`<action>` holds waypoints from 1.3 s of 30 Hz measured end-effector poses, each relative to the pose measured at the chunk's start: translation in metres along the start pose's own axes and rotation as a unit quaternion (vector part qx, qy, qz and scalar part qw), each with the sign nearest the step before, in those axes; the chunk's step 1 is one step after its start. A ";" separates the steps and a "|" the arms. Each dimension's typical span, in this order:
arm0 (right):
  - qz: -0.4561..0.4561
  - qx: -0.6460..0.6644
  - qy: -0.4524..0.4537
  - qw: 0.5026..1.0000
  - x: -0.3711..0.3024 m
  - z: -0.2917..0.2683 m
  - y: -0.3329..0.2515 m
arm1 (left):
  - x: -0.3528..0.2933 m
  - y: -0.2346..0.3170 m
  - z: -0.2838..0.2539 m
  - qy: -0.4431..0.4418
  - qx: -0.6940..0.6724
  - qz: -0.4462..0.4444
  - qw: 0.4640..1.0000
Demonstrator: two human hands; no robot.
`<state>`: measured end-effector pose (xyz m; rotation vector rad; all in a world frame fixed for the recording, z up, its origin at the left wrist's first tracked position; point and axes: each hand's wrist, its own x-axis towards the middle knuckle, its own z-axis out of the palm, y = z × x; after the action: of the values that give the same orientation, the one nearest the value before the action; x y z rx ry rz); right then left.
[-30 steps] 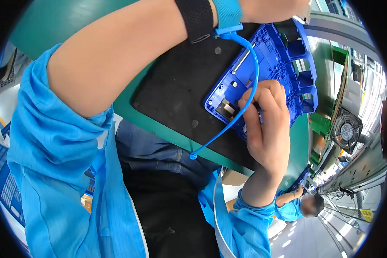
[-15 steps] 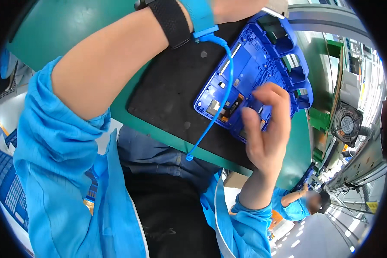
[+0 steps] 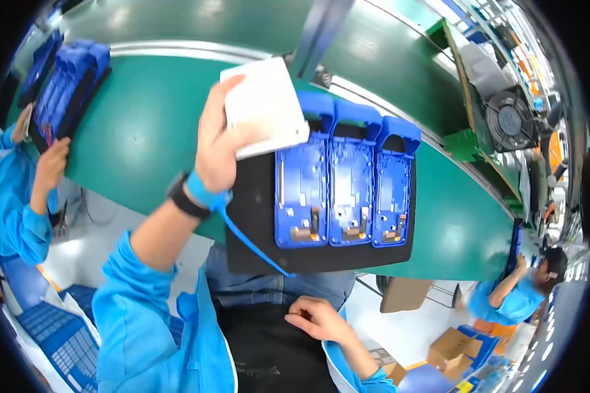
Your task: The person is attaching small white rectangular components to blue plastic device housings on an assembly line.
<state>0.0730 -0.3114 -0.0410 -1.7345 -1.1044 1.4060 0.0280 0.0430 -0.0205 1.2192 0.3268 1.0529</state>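
My left hand is closed around a white, square, box-like block, thumb across its face. It holds the block above the table, at the upper left of three blue plastic housings. The left housing, middle housing and right housing lie side by side on a black mat, open loops at their far ends and small electronic parts inside. A blue wrist strap with a cord circles my left wrist. My right hand rests low by my lap, fingers curled, with nothing visible in them.
The green table extends to both sides. A co-worker's hands handle a similar blue housing at far left. Another person sits at far right. A fan stands beyond the table; cardboard boxes are at lower right.
The view has turned, so the housings appear upright. My left hand has come back from the upper right with the white block. My right hand has dropped from over the housings to my lap.
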 end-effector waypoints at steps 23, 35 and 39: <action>-0.090 0.633 0.249 0.728 -0.041 0.014 0.059 | -0.188 0.031 0.132 -0.342 -0.204 -0.236 0.886; -0.129 0.479 0.725 0.478 -0.059 -0.080 0.050 | -0.128 0.040 0.124 -0.237 0.080 0.127 0.960; -0.148 0.425 0.741 0.498 -0.112 -0.119 0.104 | -0.128 0.034 0.124 -0.239 0.140 0.168 0.946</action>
<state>0.2025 -0.4543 -0.0562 -1.1176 0.3340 -0.1934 0.0332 -0.1343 0.0148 1.7855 -0.1208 0.9772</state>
